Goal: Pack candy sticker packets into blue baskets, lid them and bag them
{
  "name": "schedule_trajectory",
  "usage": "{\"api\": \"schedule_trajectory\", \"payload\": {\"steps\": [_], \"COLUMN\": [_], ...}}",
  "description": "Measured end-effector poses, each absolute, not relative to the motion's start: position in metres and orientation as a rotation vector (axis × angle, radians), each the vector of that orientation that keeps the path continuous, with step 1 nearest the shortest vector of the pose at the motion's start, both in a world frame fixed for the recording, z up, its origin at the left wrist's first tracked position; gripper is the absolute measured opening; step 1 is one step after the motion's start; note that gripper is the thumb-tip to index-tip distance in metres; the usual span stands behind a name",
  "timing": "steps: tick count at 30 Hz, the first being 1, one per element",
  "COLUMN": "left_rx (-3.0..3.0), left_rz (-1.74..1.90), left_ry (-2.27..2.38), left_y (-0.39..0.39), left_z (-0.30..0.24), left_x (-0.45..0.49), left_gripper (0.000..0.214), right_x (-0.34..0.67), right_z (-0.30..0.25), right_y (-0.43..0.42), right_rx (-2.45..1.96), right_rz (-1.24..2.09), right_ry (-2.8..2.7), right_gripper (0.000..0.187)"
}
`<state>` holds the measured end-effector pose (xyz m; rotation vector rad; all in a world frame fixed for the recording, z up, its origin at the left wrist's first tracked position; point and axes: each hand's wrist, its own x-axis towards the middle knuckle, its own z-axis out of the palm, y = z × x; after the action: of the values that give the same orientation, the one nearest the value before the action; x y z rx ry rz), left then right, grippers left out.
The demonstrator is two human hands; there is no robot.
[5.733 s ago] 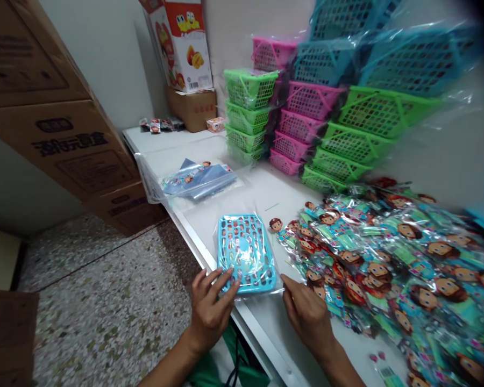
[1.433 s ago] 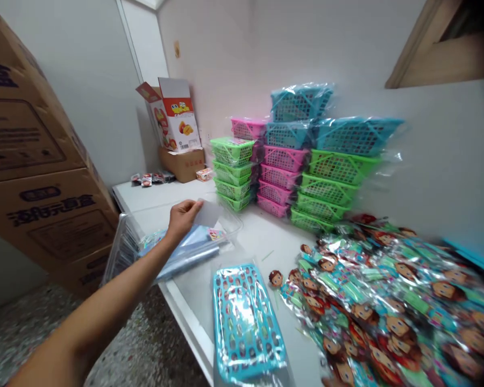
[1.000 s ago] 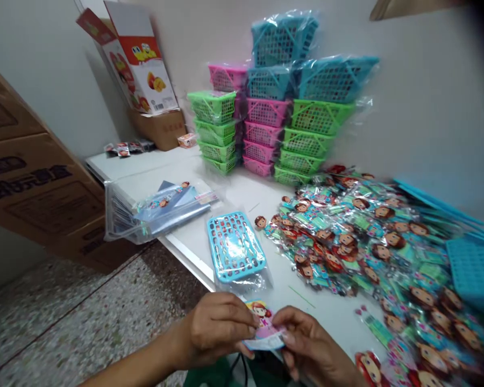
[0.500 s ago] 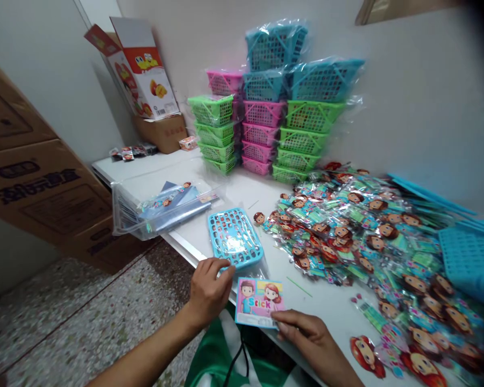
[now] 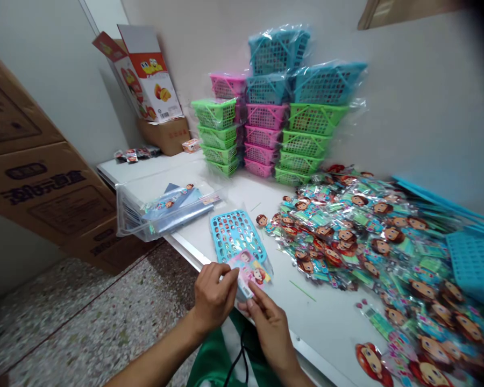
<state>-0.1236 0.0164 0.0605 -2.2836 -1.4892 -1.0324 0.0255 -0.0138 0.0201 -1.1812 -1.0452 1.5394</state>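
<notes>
A light-blue plastic basket (image 5: pixel 221 223) lies in a clear bag at the table's front edge, its perforated face up. My left hand (image 5: pixel 214 295) is closed at the near end of the bag, thumb and forefinger pinched together at its edge. Between my hands is a colourful printed card (image 5: pixel 250 269) with two cartoon figures, tilted over the basket's near corner. My right hand (image 5: pixel 269 330) grips this card by its lower end, thumb on top. Whether the card is inside the bag or on top of it, I cannot tell.
Many small cartoon-figure packets (image 5: pixel 347 231) are heaped on the right. Wrapped baskets (image 5: pixel 266 115) in green, pink and blue stand stacked against the wall. A clear plastic tray (image 5: pixel 139 228) overhangs the front edge. Blue baskets (image 5: pixel 474 263) sit far right; cartons (image 5: pixel 48 177) stand left.
My right hand has moved up and left with the card, which now overlaps the basket's near corner and is tilted. My left hand stays at the bag's near end.
</notes>
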Motion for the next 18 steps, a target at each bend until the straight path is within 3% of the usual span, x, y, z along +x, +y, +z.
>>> {"api": "schedule_trajectory", "payload": {"steps": [10,15,18], "left_rx": [-2.317,-2.300,-2.306], "left_rz": [-1.085,-1.130,-1.144], "left_ry": [-1.510,-1.537,-1.522], "left_y": [0.013,0.014,0.015], "left_z": [0.059,0.057,0.056], "left_x": [-0.124,-0.124,-0.123], "left_gripper": [0.020,0.020,0.020], "right_x": [0.002,0.007,0.018], "right_z": [0.031,0.029,0.024], "right_y": [0.046,0.037,0.026], "right_rx": [-1.183,-1.169,-1.350], "right_rz": [1.246,1.234,0.992], "right_ry": [-1.277,-1.467,-1.749], "right_gripper": [0.043,0.049,0.052]}}
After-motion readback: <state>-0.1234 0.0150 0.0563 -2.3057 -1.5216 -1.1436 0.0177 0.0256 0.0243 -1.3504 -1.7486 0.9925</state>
